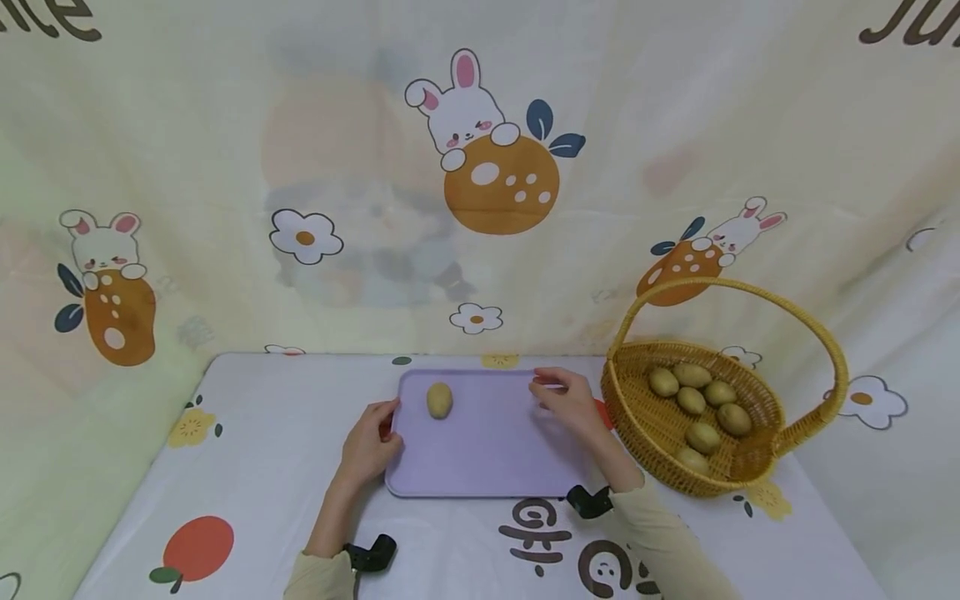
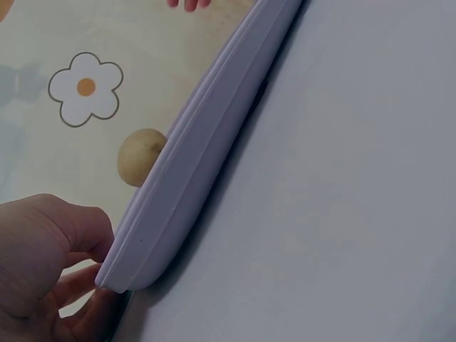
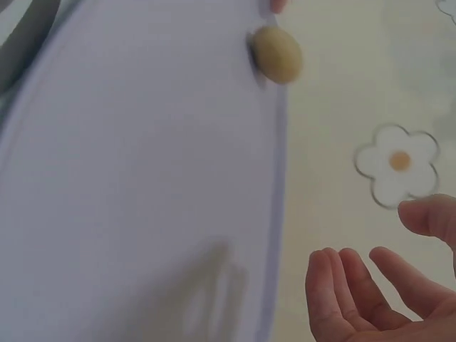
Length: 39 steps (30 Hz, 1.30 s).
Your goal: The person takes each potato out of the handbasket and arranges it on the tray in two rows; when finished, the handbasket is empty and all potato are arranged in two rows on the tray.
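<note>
A lilac tray (image 1: 487, 458) lies on the table with one small potato (image 1: 439, 401) near its far left corner. My left hand (image 1: 370, 443) grips the tray's left edge, thumb and fingers around the rim. The left wrist view shows that hand (image 2: 50, 263) at the tray's corner (image 2: 164, 235), with the potato (image 2: 141, 158) beyond the rim. Over the tray's right part hovers my right hand (image 1: 568, 404), fingers loosely bent and holding nothing. In the right wrist view its fingers and thumb (image 3: 431, 216) are apart, with the potato (image 3: 276, 55) at the far end.
A yellow wicker basket (image 1: 622, 417) with a tall arched handle stands right of the tray, close to my right forearm. Several potatoes (image 1: 692, 401) lie inside it. A printed curtain (image 1: 360, 167) hangs behind the table, which has a printed white cloth (image 1: 277, 467).
</note>
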Each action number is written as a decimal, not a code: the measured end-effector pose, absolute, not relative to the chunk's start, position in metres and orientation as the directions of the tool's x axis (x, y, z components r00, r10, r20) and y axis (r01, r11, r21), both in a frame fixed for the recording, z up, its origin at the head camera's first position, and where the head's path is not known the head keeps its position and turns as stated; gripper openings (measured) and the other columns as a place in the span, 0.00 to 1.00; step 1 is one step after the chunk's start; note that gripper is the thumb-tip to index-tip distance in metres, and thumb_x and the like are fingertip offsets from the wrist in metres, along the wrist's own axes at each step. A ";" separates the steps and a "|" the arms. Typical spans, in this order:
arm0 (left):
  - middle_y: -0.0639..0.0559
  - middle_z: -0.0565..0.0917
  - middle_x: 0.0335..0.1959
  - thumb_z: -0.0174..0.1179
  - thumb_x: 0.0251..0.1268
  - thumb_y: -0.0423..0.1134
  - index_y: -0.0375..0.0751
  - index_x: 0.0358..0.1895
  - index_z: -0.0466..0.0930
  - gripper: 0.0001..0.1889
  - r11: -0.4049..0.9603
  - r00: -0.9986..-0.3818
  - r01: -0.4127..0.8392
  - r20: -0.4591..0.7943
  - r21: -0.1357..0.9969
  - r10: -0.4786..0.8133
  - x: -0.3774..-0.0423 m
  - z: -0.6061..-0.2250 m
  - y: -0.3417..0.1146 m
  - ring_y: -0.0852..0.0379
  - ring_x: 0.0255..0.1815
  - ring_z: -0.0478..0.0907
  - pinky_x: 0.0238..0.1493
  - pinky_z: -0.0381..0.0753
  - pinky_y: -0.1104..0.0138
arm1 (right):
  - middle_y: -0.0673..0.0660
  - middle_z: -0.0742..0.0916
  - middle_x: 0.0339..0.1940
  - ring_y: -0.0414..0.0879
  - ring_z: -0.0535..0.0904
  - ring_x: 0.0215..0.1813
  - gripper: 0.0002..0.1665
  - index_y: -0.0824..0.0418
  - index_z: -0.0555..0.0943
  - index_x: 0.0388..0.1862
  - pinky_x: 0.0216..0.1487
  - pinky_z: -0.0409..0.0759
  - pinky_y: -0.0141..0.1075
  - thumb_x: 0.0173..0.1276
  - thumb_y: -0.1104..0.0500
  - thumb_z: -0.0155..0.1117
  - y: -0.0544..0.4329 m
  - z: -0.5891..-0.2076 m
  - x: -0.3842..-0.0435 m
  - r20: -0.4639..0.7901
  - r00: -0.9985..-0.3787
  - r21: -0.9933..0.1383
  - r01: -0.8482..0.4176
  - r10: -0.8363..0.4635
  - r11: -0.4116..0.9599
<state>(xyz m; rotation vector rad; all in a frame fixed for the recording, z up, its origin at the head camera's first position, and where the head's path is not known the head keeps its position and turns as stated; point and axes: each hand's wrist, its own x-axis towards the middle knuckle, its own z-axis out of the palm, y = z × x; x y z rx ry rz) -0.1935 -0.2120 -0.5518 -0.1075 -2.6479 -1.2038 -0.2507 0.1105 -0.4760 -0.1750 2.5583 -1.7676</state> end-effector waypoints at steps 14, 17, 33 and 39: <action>0.38 0.78 0.55 0.59 0.51 0.28 0.30 0.65 0.73 0.31 0.666 -0.976 0.147 0.218 0.731 -0.025 -0.194 -0.552 -0.211 0.49 0.44 0.77 0.45 0.75 0.57 | 0.72 0.80 0.57 0.35 0.82 0.44 0.26 0.73 0.74 0.64 0.44 0.82 0.34 0.73 0.58 0.60 0.197 -0.442 -0.225 0.055 -0.994 -0.915 -0.088 -0.096 0.394; 0.38 0.78 0.55 0.59 0.51 0.27 0.30 0.65 0.73 0.31 0.661 -0.976 0.146 0.216 0.736 -0.025 -0.194 -0.551 -0.210 0.48 0.44 0.77 0.46 0.75 0.57 | 0.71 0.80 0.58 0.32 0.81 0.44 0.28 0.73 0.73 0.64 0.45 0.82 0.34 0.73 0.55 0.59 0.220 -0.438 -0.222 0.074 -0.994 -0.910 -0.102 -0.085 0.401; 0.38 0.78 0.56 0.58 0.52 0.27 0.30 0.65 0.73 0.30 0.662 -0.976 0.148 0.216 0.735 -0.021 -0.192 -0.552 -0.210 0.48 0.45 0.78 0.46 0.75 0.58 | 0.68 0.84 0.51 0.48 0.79 0.47 0.25 0.75 0.77 0.58 0.37 0.78 0.30 0.73 0.55 0.58 0.304 -0.451 -0.207 -0.042 -0.996 -0.690 -0.028 -0.079 0.723; 0.38 0.78 0.55 0.59 0.52 0.27 0.29 0.64 0.74 0.30 0.670 -0.972 0.158 0.233 0.725 -0.023 -0.193 -0.551 -0.210 0.49 0.43 0.77 0.44 0.75 0.58 | 0.71 0.84 0.50 0.52 0.80 0.48 0.23 0.80 0.74 0.58 0.38 0.78 0.32 0.72 0.62 0.58 0.318 -0.455 -0.205 -0.123 -0.986 -0.693 0.003 -0.115 0.721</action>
